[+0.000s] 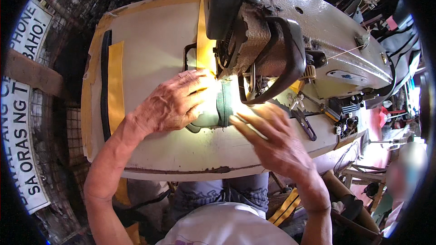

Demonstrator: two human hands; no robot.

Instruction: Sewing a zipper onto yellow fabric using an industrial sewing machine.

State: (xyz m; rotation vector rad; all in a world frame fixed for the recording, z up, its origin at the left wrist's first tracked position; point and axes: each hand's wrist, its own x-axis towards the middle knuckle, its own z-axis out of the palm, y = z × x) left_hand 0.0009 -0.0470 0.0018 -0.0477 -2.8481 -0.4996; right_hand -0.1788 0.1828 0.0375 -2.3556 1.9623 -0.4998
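Note:
Bent fingers of my left hand (175,102) are closed at the edge of a long yellow fabric strip (204,31), close to the sewing machine's needle area; glare hides the fingertips. The strip runs back across the machine table beside the dark machine head (227,4). A dark zipper tape (223,104) lies over the bed, between my hands and in front of the needle area. My right hand (274,136) is slightly blurred, its fingers stretched out beside the zipper's near end, with no grip visible.
On the table's left side lie a black strip (106,86) and another yellow strip (116,81). Right of the machine head are thread snips (305,124), a screwdriver (328,111) and small metal parts. The machine arm (336,36) extends rightward. Another person, blurred, appears at far right.

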